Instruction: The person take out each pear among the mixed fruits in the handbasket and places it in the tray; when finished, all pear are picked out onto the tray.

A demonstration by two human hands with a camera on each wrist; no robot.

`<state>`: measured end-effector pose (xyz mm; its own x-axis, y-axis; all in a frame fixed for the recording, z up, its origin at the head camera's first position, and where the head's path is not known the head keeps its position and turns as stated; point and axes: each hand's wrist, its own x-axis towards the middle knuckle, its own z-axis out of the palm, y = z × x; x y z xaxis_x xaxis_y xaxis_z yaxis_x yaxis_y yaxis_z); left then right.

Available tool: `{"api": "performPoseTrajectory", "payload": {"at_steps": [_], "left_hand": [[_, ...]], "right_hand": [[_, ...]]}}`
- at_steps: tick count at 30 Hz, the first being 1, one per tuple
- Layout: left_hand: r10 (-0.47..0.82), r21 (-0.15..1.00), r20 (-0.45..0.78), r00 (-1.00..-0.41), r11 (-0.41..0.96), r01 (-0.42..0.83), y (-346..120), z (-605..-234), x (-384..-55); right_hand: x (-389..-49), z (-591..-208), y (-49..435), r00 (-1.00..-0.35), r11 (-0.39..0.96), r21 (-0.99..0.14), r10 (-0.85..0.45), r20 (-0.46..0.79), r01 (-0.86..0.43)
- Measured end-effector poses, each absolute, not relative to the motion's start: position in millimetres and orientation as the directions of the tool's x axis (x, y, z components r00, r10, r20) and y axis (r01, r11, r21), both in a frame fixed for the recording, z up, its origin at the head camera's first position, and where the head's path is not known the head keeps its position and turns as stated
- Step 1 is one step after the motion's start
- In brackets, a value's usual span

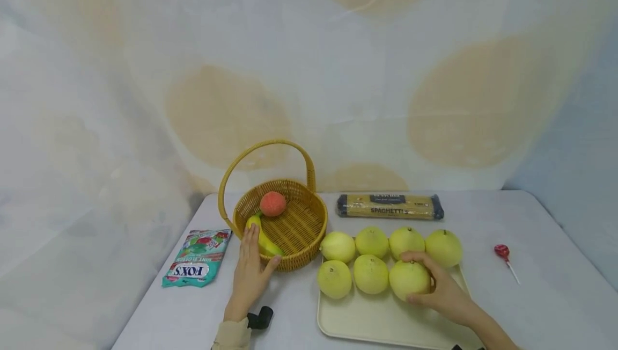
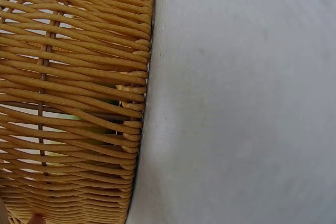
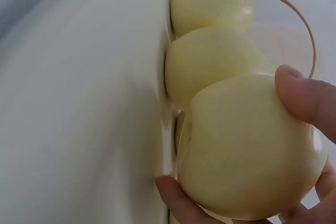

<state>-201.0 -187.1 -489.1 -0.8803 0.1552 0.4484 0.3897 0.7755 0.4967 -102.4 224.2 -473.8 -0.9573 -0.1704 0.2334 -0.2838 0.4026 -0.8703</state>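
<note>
A brown wicker basket [image 1: 301, 256] with a tall handle holds a yellow banana [image 1: 267, 244] and a red-orange round fruit [image 1: 273, 204]. At its near left rim is my left hand [image 1: 250, 272], fingers extended over the edge beside the banana. The basket's woven side [image 2: 79, 93] fills the left part of the left wrist view. My right hand [image 1: 446, 293] grips a pale yellow-green round fruit [image 1: 409, 280], thumb and fingers curled round its sides. This fruit [image 3: 252, 145] is the nearest of several alike, standing in two rows on a cream tray [image 1: 367, 320].
A packet of spaghetti [image 1: 390, 207] lies behind the fruit. Left of the basket is a teal FOX'S sweets bag [image 1: 198, 257]. A red lollipop [image 1: 502, 252] lies right of the tray. A patterned cloth [image 1: 357, 81] hangs behind the white table [image 1: 521, 318].
</note>
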Motion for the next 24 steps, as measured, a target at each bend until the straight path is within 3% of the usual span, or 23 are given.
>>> {"api": "performPoseTrajectory", "payload": {"at_steps": [6, 16, 24], "left_hand": [[0.156, 0.499, 0.447, -0.881, 0.774, 0.390, -186, -489, -202], [0.163, 0.503, 0.444, -0.881, 0.768, 0.396, -184, -489, -200], [0.167, 0.491, 0.441, -0.882, 0.778, 0.392, -183, -490, -199]], "right_hand": [[-101, -469, 223, -0.973, 0.441, -0.869, -0.159, 0.168, -0.223], [-98, -478, 221, -0.942, 0.438, -0.835, -0.185, 0.279, -0.334], [-90, -460, 226, -0.931, 0.617, -0.701, -0.177, 0.319, -0.358]]}}
